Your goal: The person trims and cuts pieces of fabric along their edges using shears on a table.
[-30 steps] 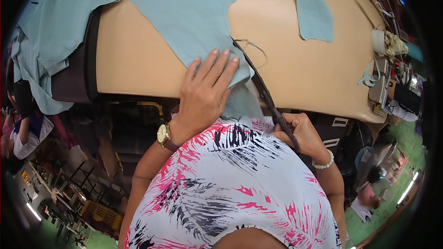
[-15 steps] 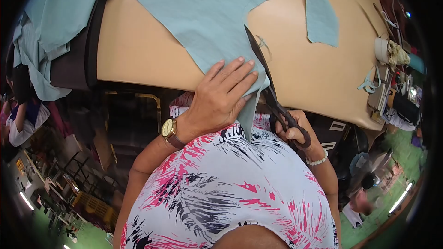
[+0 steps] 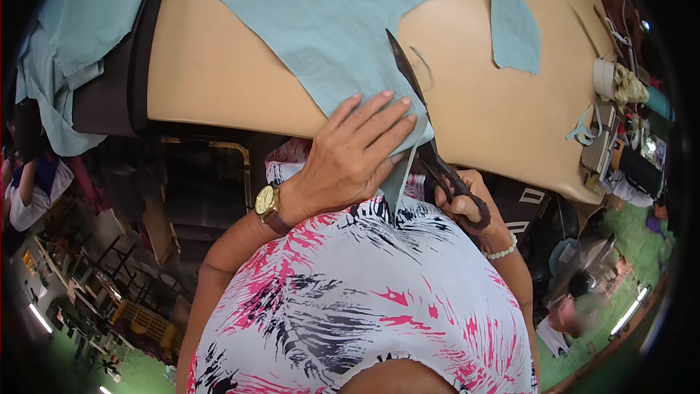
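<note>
Tan, smooth-topped table (image 3: 503, 124) fills the upper view, with green floor (image 3: 633, 233) beyond at right. Teal fabric (image 3: 321, 22) crosses it to the near edge, where the left hand (image 3: 357, 146) lies flat, fingers outstretched. The right hand (image 3: 475, 183) curls round dark scissors (image 3: 430, 152) — blades beside the fabric's edge. The wristwatch (image 3: 265, 201) — dial markings too small to read.

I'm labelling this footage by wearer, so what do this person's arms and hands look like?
The left hand and right hand are ungloved, with no sleeves showing on the forearms. On the left is a watch with a round, gold-toned case and a brown strap; on the right, a bracelet of small, pale, round beads.
</note>
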The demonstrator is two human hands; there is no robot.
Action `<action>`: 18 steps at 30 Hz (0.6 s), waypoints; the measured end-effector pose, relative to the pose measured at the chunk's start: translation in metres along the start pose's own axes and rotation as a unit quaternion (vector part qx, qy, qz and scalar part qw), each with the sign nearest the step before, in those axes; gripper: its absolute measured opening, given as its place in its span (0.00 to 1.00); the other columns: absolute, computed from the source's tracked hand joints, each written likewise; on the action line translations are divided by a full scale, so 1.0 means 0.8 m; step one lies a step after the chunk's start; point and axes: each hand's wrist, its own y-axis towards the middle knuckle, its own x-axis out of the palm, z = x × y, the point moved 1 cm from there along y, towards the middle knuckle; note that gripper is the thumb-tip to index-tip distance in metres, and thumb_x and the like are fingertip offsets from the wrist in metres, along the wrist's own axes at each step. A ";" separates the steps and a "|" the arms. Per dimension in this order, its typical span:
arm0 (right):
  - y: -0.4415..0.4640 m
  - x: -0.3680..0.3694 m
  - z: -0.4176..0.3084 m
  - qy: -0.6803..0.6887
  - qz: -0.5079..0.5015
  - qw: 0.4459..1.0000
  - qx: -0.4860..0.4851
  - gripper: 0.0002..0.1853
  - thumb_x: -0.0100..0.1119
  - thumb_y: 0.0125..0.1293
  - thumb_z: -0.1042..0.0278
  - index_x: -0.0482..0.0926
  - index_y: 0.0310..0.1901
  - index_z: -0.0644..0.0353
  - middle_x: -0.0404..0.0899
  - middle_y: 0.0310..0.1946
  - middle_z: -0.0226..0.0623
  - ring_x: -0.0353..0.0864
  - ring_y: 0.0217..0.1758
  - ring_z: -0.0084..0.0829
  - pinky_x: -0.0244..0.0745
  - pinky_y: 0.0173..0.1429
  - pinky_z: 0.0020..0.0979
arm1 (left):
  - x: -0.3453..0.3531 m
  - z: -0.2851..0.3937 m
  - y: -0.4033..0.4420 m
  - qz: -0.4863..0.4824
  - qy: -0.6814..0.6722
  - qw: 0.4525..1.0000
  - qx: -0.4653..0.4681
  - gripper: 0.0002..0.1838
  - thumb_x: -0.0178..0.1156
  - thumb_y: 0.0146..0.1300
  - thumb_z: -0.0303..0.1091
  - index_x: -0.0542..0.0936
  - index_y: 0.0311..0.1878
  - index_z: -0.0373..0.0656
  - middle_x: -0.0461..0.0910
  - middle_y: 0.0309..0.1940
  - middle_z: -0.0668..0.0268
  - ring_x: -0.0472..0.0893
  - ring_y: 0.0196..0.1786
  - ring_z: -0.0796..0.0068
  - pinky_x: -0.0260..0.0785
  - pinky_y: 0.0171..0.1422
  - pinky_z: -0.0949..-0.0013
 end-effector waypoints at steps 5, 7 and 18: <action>-0.004 0.003 0.005 0.010 0.000 1.000 -0.011 0.20 0.66 0.47 0.52 0.71 0.23 0.62 0.66 0.14 0.24 0.64 0.15 0.14 0.58 0.19 0.16 | 0.001 0.002 0.001 -0.005 -0.007 1.000 0.001 0.24 0.59 0.48 0.31 0.72 0.52 0.37 0.69 0.56 0.57 0.68 0.59 0.58 0.59 0.59 0.53; -0.005 0.005 0.005 0.013 0.001 1.000 -0.013 0.20 0.66 0.48 0.52 0.71 0.23 0.62 0.66 0.14 0.24 0.63 0.15 0.14 0.58 0.19 0.16 | 0.001 0.003 0.002 -0.009 -0.009 1.000 0.000 0.24 0.59 0.48 0.31 0.72 0.52 0.37 0.69 0.56 0.57 0.68 0.59 0.58 0.59 0.59 0.53; -0.010 0.006 0.012 -0.009 0.017 1.000 -0.019 0.18 0.66 0.50 0.56 0.71 0.22 0.61 0.67 0.14 0.24 0.63 0.15 0.13 0.57 0.18 0.16 | 0.001 0.009 0.003 -0.019 -0.019 1.000 -0.013 0.23 0.56 0.50 0.28 0.72 0.53 0.38 0.70 0.56 0.56 0.68 0.60 0.58 0.58 0.61 0.55</action>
